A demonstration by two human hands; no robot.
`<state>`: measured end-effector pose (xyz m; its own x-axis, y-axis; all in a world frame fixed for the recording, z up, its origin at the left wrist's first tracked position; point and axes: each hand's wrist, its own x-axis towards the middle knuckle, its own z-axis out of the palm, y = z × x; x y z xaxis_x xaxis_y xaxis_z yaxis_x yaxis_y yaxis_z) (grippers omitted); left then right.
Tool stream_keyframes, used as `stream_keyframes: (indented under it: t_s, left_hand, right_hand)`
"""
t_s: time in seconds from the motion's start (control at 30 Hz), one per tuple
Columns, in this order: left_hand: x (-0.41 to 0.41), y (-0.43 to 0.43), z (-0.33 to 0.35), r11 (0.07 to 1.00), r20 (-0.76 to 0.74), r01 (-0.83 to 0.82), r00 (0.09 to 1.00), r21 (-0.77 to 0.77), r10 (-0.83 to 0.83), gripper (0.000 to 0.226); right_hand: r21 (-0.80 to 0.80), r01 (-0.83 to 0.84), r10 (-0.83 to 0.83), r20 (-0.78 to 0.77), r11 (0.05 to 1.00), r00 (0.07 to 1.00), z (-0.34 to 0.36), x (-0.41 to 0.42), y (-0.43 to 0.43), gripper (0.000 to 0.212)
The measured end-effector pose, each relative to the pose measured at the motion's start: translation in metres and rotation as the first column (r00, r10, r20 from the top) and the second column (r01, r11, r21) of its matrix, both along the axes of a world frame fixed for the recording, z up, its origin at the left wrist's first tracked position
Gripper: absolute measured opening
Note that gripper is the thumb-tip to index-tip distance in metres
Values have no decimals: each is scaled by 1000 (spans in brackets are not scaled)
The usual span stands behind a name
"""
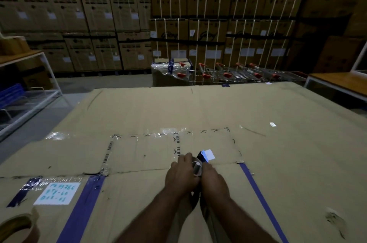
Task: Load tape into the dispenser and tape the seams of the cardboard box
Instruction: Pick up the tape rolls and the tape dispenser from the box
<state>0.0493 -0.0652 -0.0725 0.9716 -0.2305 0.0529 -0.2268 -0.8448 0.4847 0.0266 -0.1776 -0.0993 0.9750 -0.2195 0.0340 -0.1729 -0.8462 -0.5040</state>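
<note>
Both my hands are closed around a tape dispenser [201,160] held just above a large flat cardboard box [278,153]. My left hand [181,175] grips its left side and my right hand [213,178] grips its right side. Only the dispenser's dark front end, a grey roller and a white tab show between my fingers; the rest is hidden. A seam [139,171] runs left to right across the box under my hands. A brown tape roll [18,227] lies at the bottom left corner of the box.
Blue tape strips [83,207] and a white handwritten label [57,193] mark the box top. Stacked cartons [218,14] fill the back wall. Shopping trolleys [238,74] stand beyond the box. A shelf frame [29,92] is at the left, a table [337,82] at the right.
</note>
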Motion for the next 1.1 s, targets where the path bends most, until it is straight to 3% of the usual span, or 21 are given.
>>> stream_keyframes:
  t_s: [0.13, 0.37, 0.53, 0.63, 0.83, 0.97, 1.1]
  left_hand:
    - [7, 2, 4, 999, -31, 4, 1000, 36, -3, 65]
    - [13, 5, 12, 998, -55, 48, 997, 35, -46, 67]
    - [15, 7, 26, 996, -14, 84, 996, 24, -83, 63]
    - [18, 9, 40, 992, -6, 119, 993, 30, -119, 71]
    - [22, 19, 44, 994, 13, 100, 995, 54, -101, 73]
    - [21, 19, 45, 995, 22, 97, 995, 34, -98, 74]
    - [24, 29, 53, 990, 49, 133, 990, -38, -131, 59]
  right_hand:
    - [11, 74, -74, 58, 997, 996, -3, 5, -1, 22]
    - [-58, 159, -161, -48, 986, 986, 5, 10, -4, 27]
    - [-18, 155, -155, 10, 988, 988, 2, 15, -10, 11]
    - [33, 153, -155, 44, 988, 987, 1, 16, -11, 2]
    - [-284, 63, -46, 65, 957, 997, 15, 22, -15, 31]
    - [-272, -154, 189, 105, 950, 976, 33, 25, -19, 72]
    - [-269, -371, 409, 104, 889, 906, 50, 23, -18, 77]
